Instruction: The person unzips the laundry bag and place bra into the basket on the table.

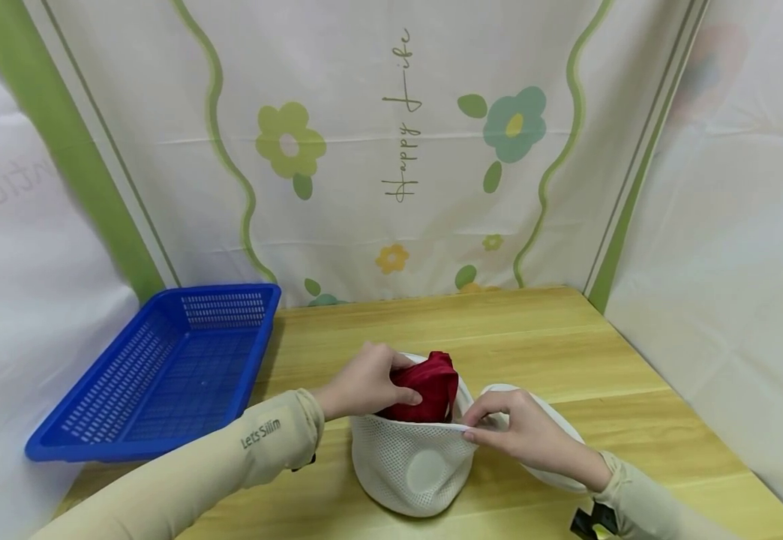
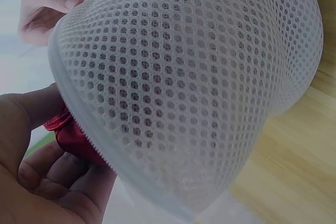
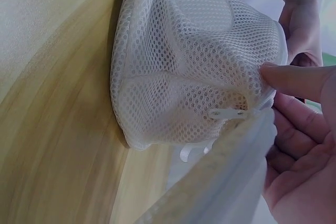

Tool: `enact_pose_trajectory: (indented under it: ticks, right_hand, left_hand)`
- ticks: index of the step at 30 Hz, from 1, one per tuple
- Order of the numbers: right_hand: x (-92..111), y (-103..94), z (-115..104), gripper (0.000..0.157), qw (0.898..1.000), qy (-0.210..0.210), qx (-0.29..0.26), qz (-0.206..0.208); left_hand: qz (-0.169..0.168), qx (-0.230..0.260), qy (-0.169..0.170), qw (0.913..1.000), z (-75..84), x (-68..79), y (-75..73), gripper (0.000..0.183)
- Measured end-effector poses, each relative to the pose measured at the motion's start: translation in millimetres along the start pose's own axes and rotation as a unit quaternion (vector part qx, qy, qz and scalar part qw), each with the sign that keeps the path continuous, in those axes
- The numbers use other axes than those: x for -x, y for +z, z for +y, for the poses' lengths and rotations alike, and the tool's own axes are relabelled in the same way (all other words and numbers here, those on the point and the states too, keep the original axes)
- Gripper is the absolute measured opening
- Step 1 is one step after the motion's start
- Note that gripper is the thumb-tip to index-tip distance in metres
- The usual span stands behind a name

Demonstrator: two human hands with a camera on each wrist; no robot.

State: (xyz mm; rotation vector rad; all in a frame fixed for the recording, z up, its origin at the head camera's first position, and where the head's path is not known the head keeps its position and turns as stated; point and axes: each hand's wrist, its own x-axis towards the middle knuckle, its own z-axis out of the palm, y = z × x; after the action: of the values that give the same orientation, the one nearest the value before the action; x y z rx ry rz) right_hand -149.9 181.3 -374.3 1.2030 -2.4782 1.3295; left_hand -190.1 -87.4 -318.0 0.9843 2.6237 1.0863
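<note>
A white mesh laundry bag (image 1: 391, 457) stands on the table with its round flap (image 1: 570, 427) folded out to the right. My left hand (image 1: 370, 380) grips a bundled dark red cloth (image 1: 435, 386), which sits in the bag's mouth and bulges above the rim. In the left wrist view, the red cloth (image 2: 81, 142) shows between the thumb and fingers, beside the zippered edge. The rim's right side is pinched by my right hand (image 1: 533, 433), thumb outside. A white zipper pull (image 3: 227, 113) hangs near that thumb. The cloth's lower part is hidden inside.
A blue plastic basket (image 1: 142, 451) with slotted walls stands at the left on the wooden table (image 1: 499, 330). Behind the table hangs a flower-printed curtain (image 1: 344, 187), and white fabric (image 1: 715, 262) encloses the right side.
</note>
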Motion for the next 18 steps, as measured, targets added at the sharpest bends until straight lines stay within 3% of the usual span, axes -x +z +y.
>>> enact_pose_trajectory:
  ticks: [18]
  right_hand:
    - [0.1,1.5,1.8,0.008,1.000,0.010,0.002,-0.004]
  left_hand:
    - [0.057,0.008,0.020,0.9982,4.6,3.2,-8.9,0.023]
